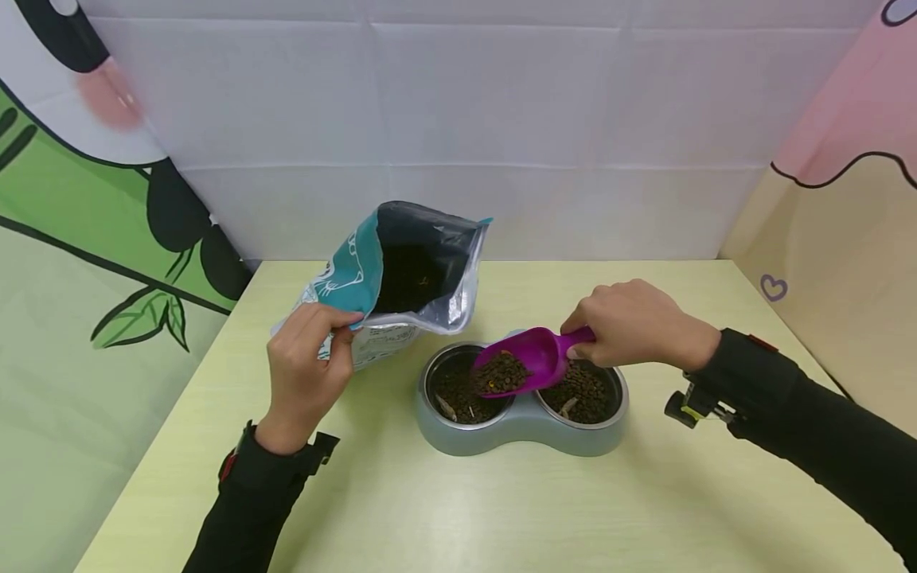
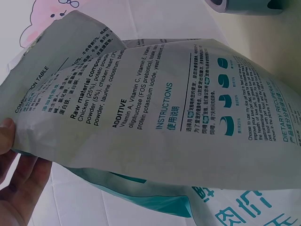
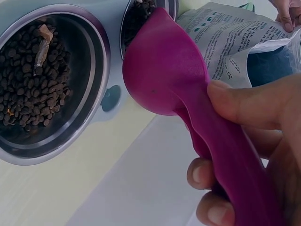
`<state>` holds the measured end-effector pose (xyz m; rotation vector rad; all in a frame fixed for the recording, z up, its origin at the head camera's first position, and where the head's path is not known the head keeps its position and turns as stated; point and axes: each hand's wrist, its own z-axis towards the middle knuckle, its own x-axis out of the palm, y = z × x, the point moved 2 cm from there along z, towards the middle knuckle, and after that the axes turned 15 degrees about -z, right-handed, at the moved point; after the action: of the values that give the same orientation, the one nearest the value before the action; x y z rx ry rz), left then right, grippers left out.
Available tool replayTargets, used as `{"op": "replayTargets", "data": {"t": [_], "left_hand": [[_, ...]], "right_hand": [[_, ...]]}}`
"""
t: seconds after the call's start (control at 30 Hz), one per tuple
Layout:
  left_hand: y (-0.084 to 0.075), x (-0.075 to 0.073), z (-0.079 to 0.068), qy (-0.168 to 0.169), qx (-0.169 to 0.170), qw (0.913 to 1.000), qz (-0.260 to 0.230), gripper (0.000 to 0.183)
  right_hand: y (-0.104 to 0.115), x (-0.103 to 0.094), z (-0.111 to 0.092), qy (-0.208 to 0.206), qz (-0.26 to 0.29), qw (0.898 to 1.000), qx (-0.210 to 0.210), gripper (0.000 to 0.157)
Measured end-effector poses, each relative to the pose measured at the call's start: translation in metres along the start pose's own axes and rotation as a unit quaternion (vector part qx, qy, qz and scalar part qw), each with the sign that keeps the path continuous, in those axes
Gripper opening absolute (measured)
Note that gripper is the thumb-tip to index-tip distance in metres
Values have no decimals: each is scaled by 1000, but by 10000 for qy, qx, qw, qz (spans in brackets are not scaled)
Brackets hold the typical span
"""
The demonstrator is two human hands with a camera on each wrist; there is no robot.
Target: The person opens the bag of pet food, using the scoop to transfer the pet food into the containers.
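Note:
My right hand [image 1: 634, 322] grips the handle of a purple scoop [image 1: 548, 358], which carries brown kibble [image 1: 504, 372]. The scoop is over the middle of a grey-blue double pet bowl [image 1: 519, 438], its tip above the left bowl. Both steel bowls hold kibble, with a pale piece lying on top in each. With thumb and fingers my left hand [image 1: 308, 366] pinches the rim of a teal and silver pet food bag [image 1: 358, 270]. The bag's mouth gapes toward me, dark inside. Close up in the left wrist view, the bag's printed back [image 2: 155, 113] fills the frame.
A pale wooden table [image 1: 430, 517] bears everything. Behind it hangs a white sheet [image 1: 501, 103]. Cartoon-printed cloth [image 1: 86, 239] stands at the left, and a pink and beige panel [image 1: 845, 207] at the right.

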<state>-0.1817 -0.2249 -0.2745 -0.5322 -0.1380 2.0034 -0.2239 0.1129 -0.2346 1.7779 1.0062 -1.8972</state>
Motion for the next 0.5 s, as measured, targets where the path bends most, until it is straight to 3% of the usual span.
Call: {"op": "replayTargets", "data": {"t": [0.5], "left_hand": [[2,1,-3,-8,2,10000,24,12]], "right_hand": [[-1,-3,2,-45,-282,9996,-31,4]]}}
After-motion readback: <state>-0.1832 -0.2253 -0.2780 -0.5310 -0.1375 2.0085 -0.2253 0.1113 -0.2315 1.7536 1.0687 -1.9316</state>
